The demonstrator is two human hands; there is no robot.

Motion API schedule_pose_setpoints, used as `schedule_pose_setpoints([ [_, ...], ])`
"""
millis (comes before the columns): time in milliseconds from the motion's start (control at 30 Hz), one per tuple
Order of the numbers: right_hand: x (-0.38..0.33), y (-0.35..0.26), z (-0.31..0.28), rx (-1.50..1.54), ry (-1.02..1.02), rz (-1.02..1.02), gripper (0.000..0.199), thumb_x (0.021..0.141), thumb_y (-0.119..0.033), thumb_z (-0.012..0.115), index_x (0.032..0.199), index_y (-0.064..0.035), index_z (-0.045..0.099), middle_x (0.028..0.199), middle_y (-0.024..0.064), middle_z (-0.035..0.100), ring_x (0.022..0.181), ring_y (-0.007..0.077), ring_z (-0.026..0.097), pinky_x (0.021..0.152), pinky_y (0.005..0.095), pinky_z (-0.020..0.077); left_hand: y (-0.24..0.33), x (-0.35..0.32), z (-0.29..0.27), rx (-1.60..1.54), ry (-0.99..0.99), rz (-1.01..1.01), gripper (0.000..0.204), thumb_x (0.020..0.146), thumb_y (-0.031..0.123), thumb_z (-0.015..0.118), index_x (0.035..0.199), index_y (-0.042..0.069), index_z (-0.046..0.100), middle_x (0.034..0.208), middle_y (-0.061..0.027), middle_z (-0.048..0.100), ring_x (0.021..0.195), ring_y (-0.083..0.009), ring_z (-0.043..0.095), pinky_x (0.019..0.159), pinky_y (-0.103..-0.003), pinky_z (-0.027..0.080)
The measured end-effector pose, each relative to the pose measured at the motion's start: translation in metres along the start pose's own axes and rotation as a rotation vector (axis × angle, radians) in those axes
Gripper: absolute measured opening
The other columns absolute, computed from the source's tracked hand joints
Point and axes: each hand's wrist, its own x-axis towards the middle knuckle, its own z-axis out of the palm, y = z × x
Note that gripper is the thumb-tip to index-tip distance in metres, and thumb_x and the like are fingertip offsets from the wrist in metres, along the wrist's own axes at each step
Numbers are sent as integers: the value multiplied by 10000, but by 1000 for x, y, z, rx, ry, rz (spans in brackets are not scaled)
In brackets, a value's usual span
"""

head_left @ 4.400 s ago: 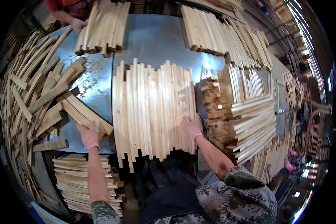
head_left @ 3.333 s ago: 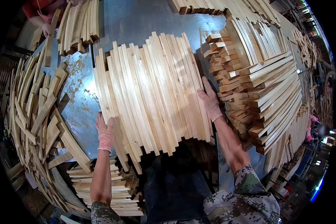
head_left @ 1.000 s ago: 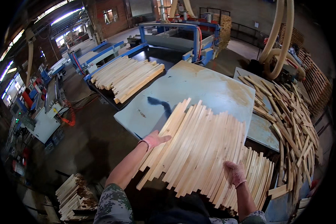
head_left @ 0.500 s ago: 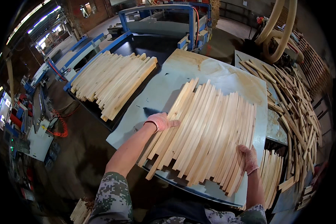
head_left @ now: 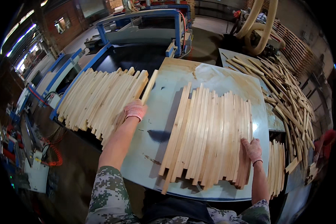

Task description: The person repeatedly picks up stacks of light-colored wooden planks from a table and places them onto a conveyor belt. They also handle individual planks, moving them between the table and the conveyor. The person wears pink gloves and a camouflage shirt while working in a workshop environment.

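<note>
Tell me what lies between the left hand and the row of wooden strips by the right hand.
In the head view, pale tabletop with a dark patch lies between the left hand and that row of wooden strips.

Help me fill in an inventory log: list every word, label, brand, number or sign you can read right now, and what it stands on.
No text can be read.
Wooden strips on the table: grain and knots, no legible lettering.
Pale table: a dark smear, not writing.
Blue-framed machine and white cabinet: any markings are too small or blurred.
</note>
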Motion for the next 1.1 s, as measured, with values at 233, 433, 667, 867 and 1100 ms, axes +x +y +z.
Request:
schedule_pose_setpoints([
  [233, -52, -56, 32, -158, 391, 8, 922, 938, -369, 761, 1663, -58, 284, 1655, 256, 378, 1505, 442, 392, 1214, 485, 400, -75, 88, 81, 68, 488, 340, 753, 911, 296, 672, 1586, 122, 387, 1599, -172, 442, 1504, -372, 386, 1272, -563, 179],
  [433, -157, -251, 81, 118, 365, -254, 856, 950, -238, 762, 1662, -51, 324, 1644, 251, 413, 1534, 416, 373, 1263, 456, 339, -174, 73, 43, -350, 293, 565, 999, 887, 493, 762, 1661, 69, 295, 1695, -226, 342, 1582, -385, 289, 1314, -518, 186],
  [667, -182, -403, 194, 112, 193, -470, 833, 905, -182, 782, 1630, -60, 390, 1594, 224, 480, 1463, 400, 476, 1207, 459, 419, -441, 154, -2, -302, 417, 291, 920, 906, 500, 733, 1628, 57, 374, 1688, -211, 362, 1576, -379, 303, 1312, -517, 202],
  [867, -157, -445, 291, -95, 191, -373, 791, 933, -278, 759, 1614, -68, 416, 1592, 202, 493, 1485, 397, 436, 1222, 469, 385, -668, 215, -36, -138, 556, -224, 1037, 896, 542, 724, 1678, 55, 248, 1741, -198, 267, 1605, -372, 255, 1316, -508, 179],
  [1100, -160, -473, 308, -132, 267, -343, 741, 953, -307, 736, 1586, -51, 448, 1582, 209, 504, 1484, 421, 424, 1239, 483, 361, -771, 262, -90, -50, 461, -485, 1050, 888, 532, 726, 1686, 79, 215, 1756, -173, 229, 1612, -373, 230, 1295, -526, 218],
])
